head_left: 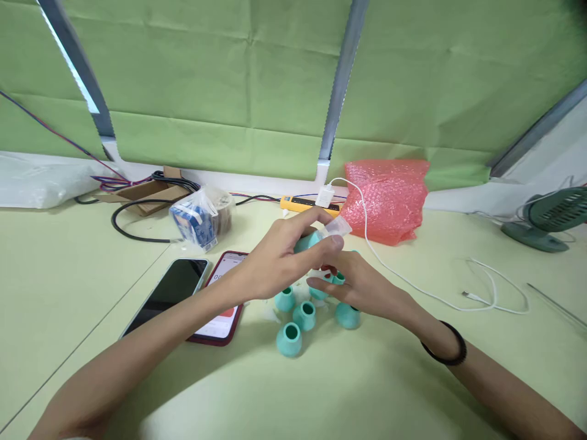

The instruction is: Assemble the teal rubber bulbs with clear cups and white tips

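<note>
My left hand [279,256] is closed around a small teal vase-shaped piece [306,242], partly covered by the fingers. A translucent plastic scrap [338,227] sticks out by its thumb and index fingertips. Close below the left fingertips is my right hand [362,284], its thumb stretched out and apart from the other fingers, which are partly hidden. I see nothing held in it. Under and in front of the hands stand several teal mini vases [289,340] with dark round openings. White scraps [271,315] lie among them.
Left of the hands lie a black-screened phone [167,293] and a phone with a lit screen [222,324]. Behind are a bagged blue package [199,220], a yellow power strip [293,203] and red bubble wrap [389,201]. A white cable [403,281] crosses to the right, near a green fan [557,211].
</note>
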`<state>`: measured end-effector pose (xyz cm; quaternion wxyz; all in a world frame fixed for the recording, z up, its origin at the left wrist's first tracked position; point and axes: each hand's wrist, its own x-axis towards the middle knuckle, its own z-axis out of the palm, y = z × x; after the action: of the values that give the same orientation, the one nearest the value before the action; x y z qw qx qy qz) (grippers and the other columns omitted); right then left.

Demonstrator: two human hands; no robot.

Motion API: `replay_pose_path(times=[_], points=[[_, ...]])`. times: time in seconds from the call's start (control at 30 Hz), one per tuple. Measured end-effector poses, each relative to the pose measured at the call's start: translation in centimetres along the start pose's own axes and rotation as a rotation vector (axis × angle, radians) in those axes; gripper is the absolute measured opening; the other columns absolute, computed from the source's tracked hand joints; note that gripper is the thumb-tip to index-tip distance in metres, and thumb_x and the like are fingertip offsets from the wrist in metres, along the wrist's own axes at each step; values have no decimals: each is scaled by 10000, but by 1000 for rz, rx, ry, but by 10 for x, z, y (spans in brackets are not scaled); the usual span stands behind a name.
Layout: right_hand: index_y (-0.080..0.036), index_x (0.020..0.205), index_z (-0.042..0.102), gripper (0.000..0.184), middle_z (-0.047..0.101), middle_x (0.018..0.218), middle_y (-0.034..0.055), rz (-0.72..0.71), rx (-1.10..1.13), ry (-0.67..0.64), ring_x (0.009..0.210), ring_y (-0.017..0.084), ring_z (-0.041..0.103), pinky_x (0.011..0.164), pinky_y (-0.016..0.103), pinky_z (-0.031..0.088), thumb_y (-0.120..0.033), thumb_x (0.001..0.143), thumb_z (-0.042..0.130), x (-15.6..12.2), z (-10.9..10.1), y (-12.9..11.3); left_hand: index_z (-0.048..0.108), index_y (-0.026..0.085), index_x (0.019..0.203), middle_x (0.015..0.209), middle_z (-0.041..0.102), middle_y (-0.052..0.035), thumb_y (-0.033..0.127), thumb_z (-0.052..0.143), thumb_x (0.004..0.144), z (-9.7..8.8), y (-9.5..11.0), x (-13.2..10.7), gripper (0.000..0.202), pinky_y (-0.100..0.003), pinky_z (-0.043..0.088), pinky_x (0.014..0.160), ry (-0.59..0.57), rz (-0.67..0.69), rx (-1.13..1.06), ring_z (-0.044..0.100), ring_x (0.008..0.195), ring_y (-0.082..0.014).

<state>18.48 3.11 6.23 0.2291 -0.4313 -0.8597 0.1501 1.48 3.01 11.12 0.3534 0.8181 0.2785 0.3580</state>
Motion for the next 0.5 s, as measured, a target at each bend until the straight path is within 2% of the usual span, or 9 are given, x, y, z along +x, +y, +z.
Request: replay_pose_path(times=[0.13,0.3,0.5], points=[[-195,949,514,186,590,846,43,-66,-88,-23,742,179,558,643,299,437,-259,774,502,3,10,9,472,184,899,679,533,18,333,448,823,4,-2,0,168,-224,365,567,-4,-49,-11,505,644,-122],[-188,974,517,218,602,917,67,-114,-139,10,882,230,549,712,342,453,-238,762,513,4,14,16,535,175,885,681,523,28,316,472,809,7,-2,1,172,-204,322,525,15,-35,58,438,592,-90],[-178,972,522,226,596,922,78,-133,-163,47,810,214,562,635,317,458,-209,748,518,5,16,19,513,183,841,567,442,63,337,514,776,7,-5,3,167,-188,258,466,9,-94,137,355,505,-70]])
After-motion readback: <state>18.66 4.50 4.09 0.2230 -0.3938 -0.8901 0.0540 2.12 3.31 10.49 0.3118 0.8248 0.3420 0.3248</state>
